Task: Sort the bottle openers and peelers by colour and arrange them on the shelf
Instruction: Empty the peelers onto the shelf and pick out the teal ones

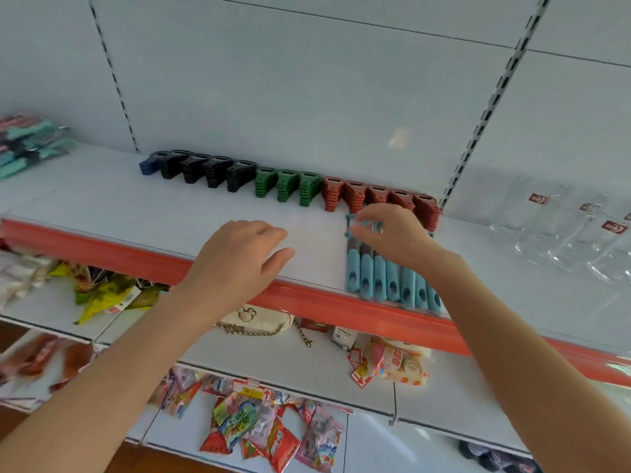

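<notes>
I am pinching a blue peeler (353, 268) in my right hand (392, 233), left hand (239, 257) relaxed, aiming to keep it parallel to the row (392, 283).

Left grip (239, 257), right grip (392, 233): both bare, slim fingers (273, 232). Left forearm (136, 353) and right forearm (512, 336) bare, smooth, uncovered to frame edge.

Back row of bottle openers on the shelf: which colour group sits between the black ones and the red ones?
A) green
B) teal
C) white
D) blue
A: the green openers stand in the row with the black openers on their left and the red openers on their right.
</notes>
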Available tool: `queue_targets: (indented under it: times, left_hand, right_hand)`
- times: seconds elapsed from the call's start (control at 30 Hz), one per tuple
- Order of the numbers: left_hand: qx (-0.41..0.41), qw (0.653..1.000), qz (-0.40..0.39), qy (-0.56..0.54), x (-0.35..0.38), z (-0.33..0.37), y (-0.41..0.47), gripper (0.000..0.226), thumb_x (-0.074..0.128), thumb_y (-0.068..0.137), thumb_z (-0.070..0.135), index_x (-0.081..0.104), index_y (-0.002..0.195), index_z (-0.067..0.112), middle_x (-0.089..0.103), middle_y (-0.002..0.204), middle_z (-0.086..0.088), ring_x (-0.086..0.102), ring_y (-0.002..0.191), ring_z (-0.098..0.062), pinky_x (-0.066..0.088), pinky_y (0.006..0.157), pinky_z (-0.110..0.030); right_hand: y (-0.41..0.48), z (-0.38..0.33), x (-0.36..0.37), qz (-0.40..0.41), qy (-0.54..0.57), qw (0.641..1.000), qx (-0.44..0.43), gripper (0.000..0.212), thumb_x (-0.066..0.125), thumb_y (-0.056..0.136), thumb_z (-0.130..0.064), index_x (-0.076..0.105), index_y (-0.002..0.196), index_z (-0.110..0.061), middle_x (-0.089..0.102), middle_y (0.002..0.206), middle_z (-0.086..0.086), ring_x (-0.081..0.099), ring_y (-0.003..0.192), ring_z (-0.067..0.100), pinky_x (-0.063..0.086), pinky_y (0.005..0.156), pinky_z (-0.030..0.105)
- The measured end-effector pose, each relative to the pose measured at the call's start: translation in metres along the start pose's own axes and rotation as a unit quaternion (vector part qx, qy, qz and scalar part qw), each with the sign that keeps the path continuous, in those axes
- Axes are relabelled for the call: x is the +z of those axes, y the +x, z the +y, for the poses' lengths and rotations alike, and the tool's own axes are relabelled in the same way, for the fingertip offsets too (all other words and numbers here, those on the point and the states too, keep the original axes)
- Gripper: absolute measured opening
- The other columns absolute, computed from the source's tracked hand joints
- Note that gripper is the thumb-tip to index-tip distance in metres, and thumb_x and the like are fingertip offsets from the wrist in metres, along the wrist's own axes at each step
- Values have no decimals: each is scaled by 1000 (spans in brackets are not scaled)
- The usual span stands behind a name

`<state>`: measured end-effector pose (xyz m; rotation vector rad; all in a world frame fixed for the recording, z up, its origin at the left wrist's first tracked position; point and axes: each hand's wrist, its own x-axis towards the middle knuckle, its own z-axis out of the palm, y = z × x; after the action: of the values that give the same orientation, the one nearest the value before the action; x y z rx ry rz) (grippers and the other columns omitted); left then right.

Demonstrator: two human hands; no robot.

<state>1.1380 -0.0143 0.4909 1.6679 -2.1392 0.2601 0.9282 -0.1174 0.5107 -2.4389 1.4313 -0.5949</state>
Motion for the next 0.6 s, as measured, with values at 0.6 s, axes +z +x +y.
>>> queue_targets:
  times: [0.6]
  left_hand:
    - [-201, 975, 41, 81, -122, -258, -197, 53, 33, 86, 45, 67, 106, 10, 68, 95, -9, 63, 87, -30, 52, 67, -39]
  right_hand:
    - [95, -337, 168, -74, 68, 970, -223, 33, 55, 91, -29, 60, 118, -11, 59, 124, 1, 52, 114, 16, 32, 85, 17]
